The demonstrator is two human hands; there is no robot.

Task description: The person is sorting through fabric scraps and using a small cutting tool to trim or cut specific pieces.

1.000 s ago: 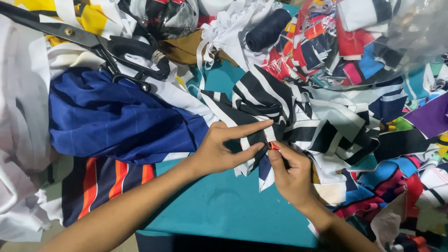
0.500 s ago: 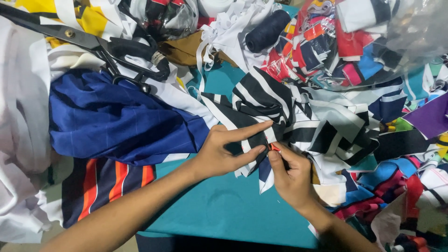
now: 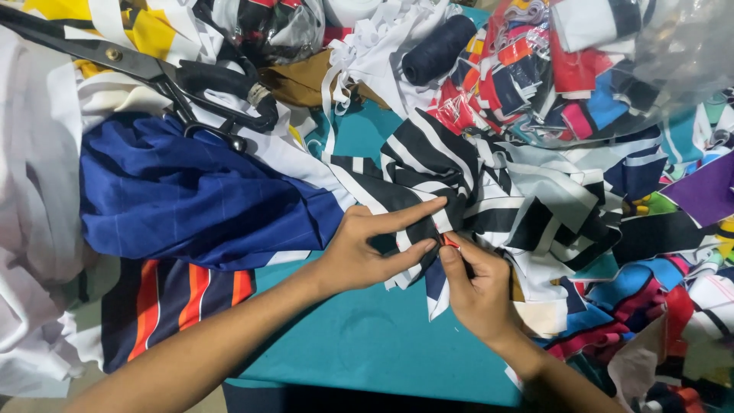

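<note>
1. Teal cloth [image 3: 367,344], smooth and matte, covers the work surface; heaps of cut fabric lie over most of it.
2. Left hand [image 3: 367,252] rests on a black-and-white striped fabric strip [image 3: 428,164], forefinger stretched out flat along it, thumb pressing the crumpled edge from below; the other fingers are curled.
3. Right hand [image 3: 478,287] meets the left at that same edge, thumb and forefinger closed in a pinch on the strip's folded tip, where a small red-orange fleck [image 3: 451,241] shows; whether this is cloth or a tool cannot be told.
4. The striped strip lies at centre frame, bunched into soft folds, running from the upper middle down to both hands.
5. Blue garment [image 3: 191,203], loosely draped and faintly lined, lies just left of the left hand.
6. Large scissors [image 3: 164,76], steel blades and black looped handles, rest above the blue garment, well apart from both hands.
7. Dark navy thread spool [image 3: 440,50], cylindrical, lies at upper centre.
8. Clear plastic bag [image 3: 596,69], glossy and creased, holds multicoloured scraps at upper right.
</note>
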